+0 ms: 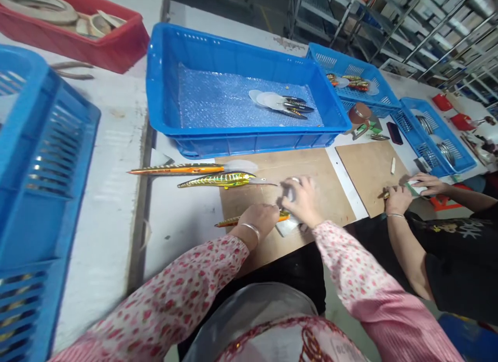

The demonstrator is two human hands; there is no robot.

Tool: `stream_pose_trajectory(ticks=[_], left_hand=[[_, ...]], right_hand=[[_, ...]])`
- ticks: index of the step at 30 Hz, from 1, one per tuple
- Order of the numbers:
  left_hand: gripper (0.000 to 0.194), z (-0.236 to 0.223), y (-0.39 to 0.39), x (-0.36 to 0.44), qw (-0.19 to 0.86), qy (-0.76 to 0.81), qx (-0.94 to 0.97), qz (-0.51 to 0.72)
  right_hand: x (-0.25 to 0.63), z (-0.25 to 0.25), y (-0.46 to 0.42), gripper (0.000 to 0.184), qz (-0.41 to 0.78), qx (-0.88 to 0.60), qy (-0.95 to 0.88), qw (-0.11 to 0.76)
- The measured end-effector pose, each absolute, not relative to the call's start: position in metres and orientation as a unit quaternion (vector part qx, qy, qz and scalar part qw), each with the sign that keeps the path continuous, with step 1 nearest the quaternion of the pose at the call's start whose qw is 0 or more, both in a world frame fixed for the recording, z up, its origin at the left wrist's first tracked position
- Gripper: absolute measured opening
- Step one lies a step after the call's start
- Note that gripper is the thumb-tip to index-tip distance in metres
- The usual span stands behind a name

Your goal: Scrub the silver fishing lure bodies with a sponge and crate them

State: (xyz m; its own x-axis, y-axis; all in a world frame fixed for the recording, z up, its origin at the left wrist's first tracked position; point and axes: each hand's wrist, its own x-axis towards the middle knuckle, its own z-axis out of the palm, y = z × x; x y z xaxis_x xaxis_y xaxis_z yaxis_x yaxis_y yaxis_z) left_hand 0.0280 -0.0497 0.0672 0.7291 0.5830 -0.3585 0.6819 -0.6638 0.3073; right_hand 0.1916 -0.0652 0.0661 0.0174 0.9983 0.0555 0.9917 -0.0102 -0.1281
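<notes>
On the brown board [330, 183], my left hand [259, 219] is closed around a slim gold-and-orange fishing lure [227, 223], whose tail sticks out to the left. My right hand [305, 198] is curled at the lure's head end, thumb and fingers bent together. Whatever sits between those fingers is blurred and partly hidden. A whitish flat piece [287, 227] lies under the lure's head. Just beyond my hands rest a gold-green lure [218, 180] with a clear lip and an orange-and-black lure [179, 170].
Behind the board stands a blue bin [249, 139] lined with bubble wrap, holding several dark lures [298, 107]. A blue crate [73, 144] and a red bin [124, 45] are at left, with pliers [73, 70] between. A co-worker's hands [400, 198] work at another board on the right.
</notes>
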Motion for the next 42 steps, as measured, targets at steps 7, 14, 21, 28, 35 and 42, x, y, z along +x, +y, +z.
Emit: stream_pose_trajectory(ticks=[7, 14, 21, 28, 35, 42], left_hand=[[0.03, 0.075, -0.044, 0.03, 0.214, 0.348, 0.9, -0.152], [0.034, 0.074, -0.04, 0.031, 0.206, 0.355, 0.898, -0.16], [0.029, 0.078, -0.037, 0.031, 0.214, 0.354, 0.894, -0.175], [0.028, 0.076, -0.034, 0.031, 0.219, 0.342, 0.897, -0.172], [0.024, 0.071, -0.031, 0.031, 0.218, 0.337, 0.899, -0.177], [0.027, 0.068, -0.047, 0.028, 0.191, 0.353, 0.902, -0.161]], right_hand=[[0.225, 0.058, -0.08, 0.041, 0.052, -0.67, -0.725, 0.152], [0.213, 0.06, -0.082, 0.043, 0.053, -0.682, -0.717, 0.136], [0.22, 0.058, -0.09, 0.04, 0.066, -0.684, -0.71, 0.153], [0.231, 0.055, -0.094, 0.04, 0.088, -0.669, -0.717, 0.177], [0.195, 0.046, -0.1, 0.044, 0.048, -0.671, -0.708, 0.213], [0.284, 0.045, -0.109, 0.037, -0.025, -0.774, -0.591, 0.225]])
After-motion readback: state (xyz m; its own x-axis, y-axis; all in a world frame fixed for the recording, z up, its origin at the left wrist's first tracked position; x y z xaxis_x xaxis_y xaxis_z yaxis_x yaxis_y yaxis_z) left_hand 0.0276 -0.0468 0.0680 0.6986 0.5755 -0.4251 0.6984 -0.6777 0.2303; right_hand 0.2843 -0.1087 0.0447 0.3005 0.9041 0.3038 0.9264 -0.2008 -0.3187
